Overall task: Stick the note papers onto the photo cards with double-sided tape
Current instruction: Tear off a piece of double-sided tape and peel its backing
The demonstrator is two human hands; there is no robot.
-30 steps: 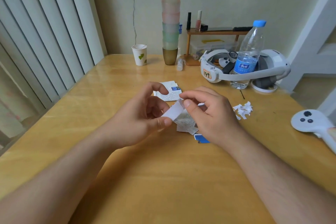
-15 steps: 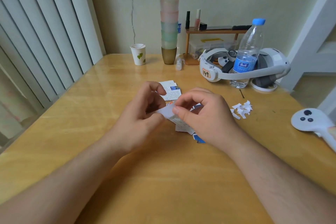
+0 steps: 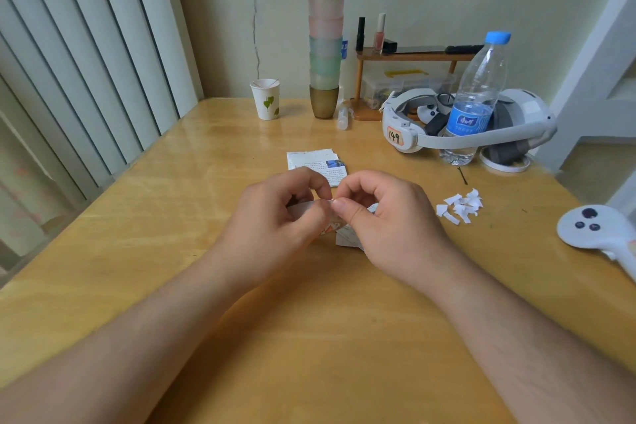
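My left hand (image 3: pixel 275 217): fingers curled, thumb and forefinger pinching a small white paper strip (image 3: pixel 306 207) from the 9 o'clock side; most of the strip is hidden behind my knuckles.
My right hand (image 3: pixel 385 220): fingers curled too, thumb and forefinger nipping the same strip at its 3 o'clock end, so the two pinches meet at the middle.
Strip axis: it runs roughly 9 to 3 between my hands. I judge it to be tape or its backing being peeled, though I cannot tell which.
Papers under my hands (image 3: pixel 347 236): a small pile of note paper and card lies on the table (image 3: pixel 309 337) just below my fingertips, slightly toward 5 o'clock of the pinch. My right hand is nearer to it.
Coming move: probably straight down and a touch toward 5 o'clock, right hand leading.
Finished cards (image 3: pixel 318 163): another small stack at 12 o'clock, just beyond my knuckles, not touching them.
Peeled scraps (image 3: pixel 459 205): white bits at 2 o'clock, near my right hand.
Controller (image 3: pixel 592 227): white, far out at 3 o'clock.
Far edge: headset (image 3: pixel 464 134) with water bottle (image 3: pixel 476 96) at 1 o'clock, paper cup (image 3: pixel 265 98) at 11, stacked cups (image 3: pixel 325 27) at 12.
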